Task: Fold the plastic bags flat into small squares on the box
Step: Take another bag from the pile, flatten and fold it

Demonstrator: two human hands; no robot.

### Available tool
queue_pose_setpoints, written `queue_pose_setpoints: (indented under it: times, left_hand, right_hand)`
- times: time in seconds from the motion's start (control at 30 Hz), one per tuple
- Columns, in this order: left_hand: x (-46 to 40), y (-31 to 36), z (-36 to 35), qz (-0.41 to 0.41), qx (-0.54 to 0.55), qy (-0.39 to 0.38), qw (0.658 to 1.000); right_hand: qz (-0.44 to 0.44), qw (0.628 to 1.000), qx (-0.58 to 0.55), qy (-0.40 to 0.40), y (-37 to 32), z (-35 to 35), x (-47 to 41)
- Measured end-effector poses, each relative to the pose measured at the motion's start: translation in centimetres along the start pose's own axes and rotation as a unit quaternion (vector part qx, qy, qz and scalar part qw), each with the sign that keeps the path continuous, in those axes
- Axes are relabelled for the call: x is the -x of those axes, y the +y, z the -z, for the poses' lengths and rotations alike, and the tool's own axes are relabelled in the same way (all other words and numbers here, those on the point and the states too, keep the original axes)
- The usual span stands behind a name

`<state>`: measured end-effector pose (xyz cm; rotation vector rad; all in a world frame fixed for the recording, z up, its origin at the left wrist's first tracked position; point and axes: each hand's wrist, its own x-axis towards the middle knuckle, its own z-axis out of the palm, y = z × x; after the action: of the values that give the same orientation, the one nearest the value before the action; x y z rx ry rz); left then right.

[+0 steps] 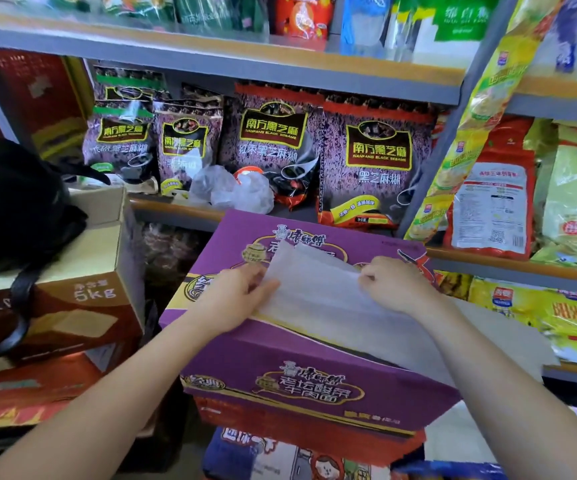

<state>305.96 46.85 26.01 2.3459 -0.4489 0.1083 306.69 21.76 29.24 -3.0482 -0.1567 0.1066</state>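
My left hand (242, 292) and right hand (392, 282) pinched the bag (318, 299), lying lengthwise from the box (280, 368)'s far-left toward near-right.

"南方黑芝麻" and "NANFANG BLACK SESAME" are printed on the dark sesame paste bags (373, 168) on the middle shelf; "黑芝麻糊" is read on the rightmost one. "康师傅" is printed on the top and front of the purple noodle carton (280, 382), with "牛肉面" legible on the front. "5kg" is marked on the brown cardboard box (72, 306) at left. Other packaging text is too blurred to read.
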Motion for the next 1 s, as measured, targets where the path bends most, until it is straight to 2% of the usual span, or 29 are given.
queue_pose_setpoints:
  times: [0.17,0.4,0.53,0.63,0.77,0.83,0.9,1.0]
  left_hand:
    - [-3.3,0.2,-1.9,-0.003,-0.163,0.004,0.987]
    - [-6.1,0.2,-2.7,-0.003,-0.274,-0.003,0.962]
    - [-6.9,0.6,-3.0,0.002,-0.303,-0.02,0.953]
    - [-6.3,0.1,-2.3,0.003,-0.321,-0.026,0.947]
    - [-3.9,-2.1,0.9,0.062,-0.341,-0.008,0.938]
    - [-2.5,-2.8,2.5,0.078,-0.35,0.034,0.933]
    - [-1.4,-3.6,3.3,0.023,-0.364,0.075,0.928]
    - [-1.2,-4.3,2.8,-0.102,-0.379,0.081,0.916]
  right_hand:
    - [-0.088,0.996,-0.006,0.032,0.9,-1.3,-0.5]
    - [-0.157,0.982,0.004,0.107,1.2,-3.2,0.5]
    - [-0.132,0.984,0.009,0.118,1.8,-3.4,-0.1]
    - [-0.076,0.992,0.01,0.104,1.1,-3.0,-0.8]
    - [0.024,0.993,-0.026,0.116,-1.9,-3.3,-2.5]
    - [0.06,0.99,-0.04,0.118,-4.1,-3.6,-3.5]
    - [0.068,0.989,-0.029,0.127,-5.5,-3.9,-4.2]
    - [0.05,0.984,-0.042,0.164,-6.0,-4.4,-4.3]
